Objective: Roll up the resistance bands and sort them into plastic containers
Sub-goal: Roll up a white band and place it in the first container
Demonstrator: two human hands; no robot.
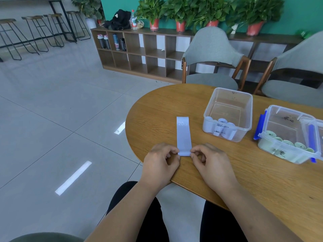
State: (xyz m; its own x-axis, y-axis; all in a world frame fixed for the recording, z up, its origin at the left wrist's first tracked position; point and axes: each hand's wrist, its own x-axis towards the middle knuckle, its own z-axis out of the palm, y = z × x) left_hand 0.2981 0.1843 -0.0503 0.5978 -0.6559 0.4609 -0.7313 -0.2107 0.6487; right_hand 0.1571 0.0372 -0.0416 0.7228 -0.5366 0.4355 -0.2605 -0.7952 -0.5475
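Observation:
A pale blue resistance band (183, 135) marked "20 LB" lies flat on the wooden table (218, 172), its long side running away from me. My left hand (161, 162) pinches the band's near left corner. My right hand (209, 161) pinches the near right corner. The near end is folded over into a small first turn. A clear plastic container (229, 102) to the right holds several rolled pale blue bands. A second clear container (288, 119) with blue clips holds several rolled pale green bands.
Two grey chairs (212, 55) stand behind the table. A low wooden shelf (139, 53) with potted plants runs along the green wall. The table's rounded left edge drops to grey tiled floor. My dark-trousered knees sit under the near edge.

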